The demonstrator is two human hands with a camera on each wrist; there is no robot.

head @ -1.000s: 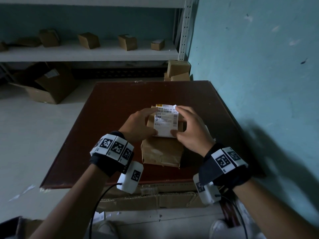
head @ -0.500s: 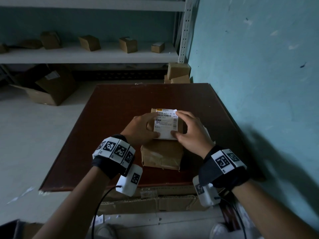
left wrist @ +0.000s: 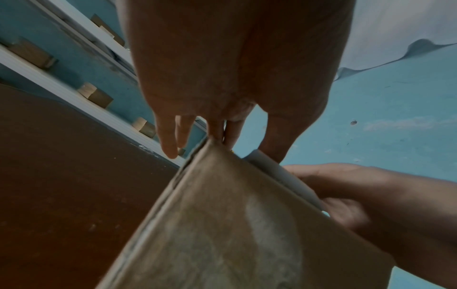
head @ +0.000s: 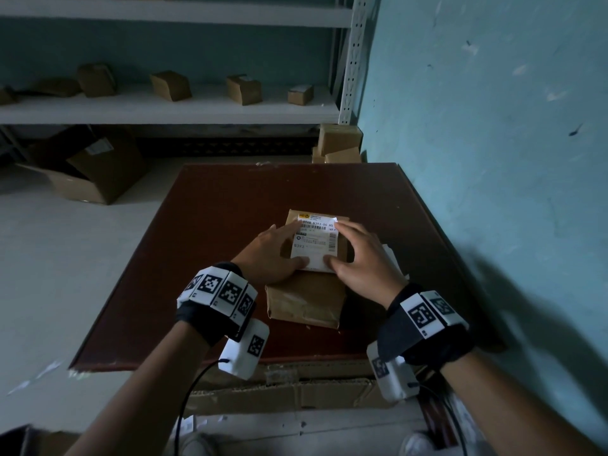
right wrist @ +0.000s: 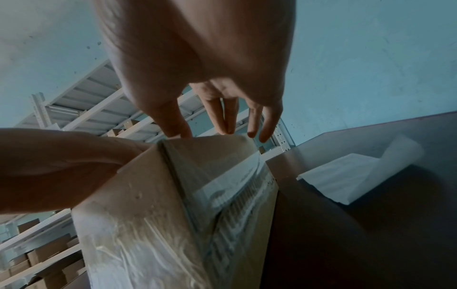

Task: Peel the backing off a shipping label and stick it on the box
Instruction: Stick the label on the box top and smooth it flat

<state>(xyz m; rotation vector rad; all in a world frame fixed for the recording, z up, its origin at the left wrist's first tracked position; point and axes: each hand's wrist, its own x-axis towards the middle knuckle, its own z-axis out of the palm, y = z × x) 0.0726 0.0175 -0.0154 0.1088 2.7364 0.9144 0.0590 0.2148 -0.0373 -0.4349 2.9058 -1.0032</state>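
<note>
A brown cardboard box lies on the dark red table. The white shipping label lies flat on the box's top, towards its far end. My left hand presses the label's left side, index finger at the top corner and thumb at the bottom edge. On the label's right side my right hand presses the same way. Both hands have straight fingers. In the left wrist view the left hand's fingers reach over the box. The peeled backing sheet lies on the table right of the box.
A teal wall runs close along the table's right edge. White shelving at the back carries several small cartons. An open carton lies on the floor at left, and two boxes are stacked past the table's far corner.
The label, held slightly raised with its top right corner lifted, has come down flat onto the box top. Both hands moved down with it and now press it.
</note>
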